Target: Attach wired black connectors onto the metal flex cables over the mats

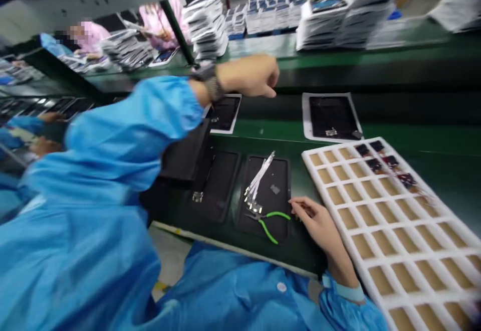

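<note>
My left hand [250, 75], below a wristwatch [207, 76], is raised over the far side of the bench with its fingers curled in; nothing shows between finger and thumb. My right hand [317, 223] rests beside the right black tray [276, 170], fingertips pinched together near its edge. Whatever they may hold is too small to make out. On that tray lie green-handled cutters [277, 214], jaws toward several pale flex cables [259, 178]. Left of it, another black tray [218, 205] bears a small metallic connector part [197, 197]. A dark, flat panel [186, 153] stands tilted under my left sleeve.
A white compartment tray [361, 220] fills the right, with several small dark parts [391, 160] in its far cells. Two device panels on white sheets, one at right [332, 115], lie beyond the trays. Stacks [326, 22] line the upper shelf. Other people in pink and blue work at left.
</note>
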Demonstrator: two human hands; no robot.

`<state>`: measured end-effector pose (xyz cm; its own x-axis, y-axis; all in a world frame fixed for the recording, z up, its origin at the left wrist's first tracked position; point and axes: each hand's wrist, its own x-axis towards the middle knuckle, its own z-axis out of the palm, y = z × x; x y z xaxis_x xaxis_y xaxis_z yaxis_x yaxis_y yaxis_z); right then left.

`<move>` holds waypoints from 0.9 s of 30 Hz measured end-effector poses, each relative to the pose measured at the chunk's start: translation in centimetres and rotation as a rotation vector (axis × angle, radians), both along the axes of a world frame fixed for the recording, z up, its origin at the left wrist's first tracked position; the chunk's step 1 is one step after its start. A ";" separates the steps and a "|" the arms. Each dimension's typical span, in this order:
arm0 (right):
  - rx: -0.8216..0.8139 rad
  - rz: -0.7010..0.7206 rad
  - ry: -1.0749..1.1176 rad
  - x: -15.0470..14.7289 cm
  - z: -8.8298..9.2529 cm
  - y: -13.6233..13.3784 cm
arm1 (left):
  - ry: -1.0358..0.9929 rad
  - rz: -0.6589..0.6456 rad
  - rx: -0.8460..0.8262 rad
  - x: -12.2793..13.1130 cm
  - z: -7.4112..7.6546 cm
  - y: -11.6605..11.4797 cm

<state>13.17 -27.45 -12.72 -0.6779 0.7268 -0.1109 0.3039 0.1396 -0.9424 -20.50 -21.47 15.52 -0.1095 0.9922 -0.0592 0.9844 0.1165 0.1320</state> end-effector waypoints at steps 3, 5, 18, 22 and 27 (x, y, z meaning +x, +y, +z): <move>0.102 -0.019 -0.048 0.3 1.9 -0.9 | 0.138 -0.036 -0.017 -5.0 2.5 -11.2; 0.184 -0.011 -0.042 0.1 3.3 -1.3 | 0.154 0.114 -0.007 -8.0 2.4 -19.0; 0.532 0.060 -0.146 -8.2 1.2 2.4 | -0.730 0.603 0.338 3.4 -19.1 -38.1; 0.501 -0.007 -0.064 -8.9 1.5 1.5 | -0.715 0.331 0.358 5.3 -23.2 -32.0; 0.271 -0.111 0.047 -9.1 1.9 0.9 | -0.495 -0.008 0.240 6.2 -24.1 -25.5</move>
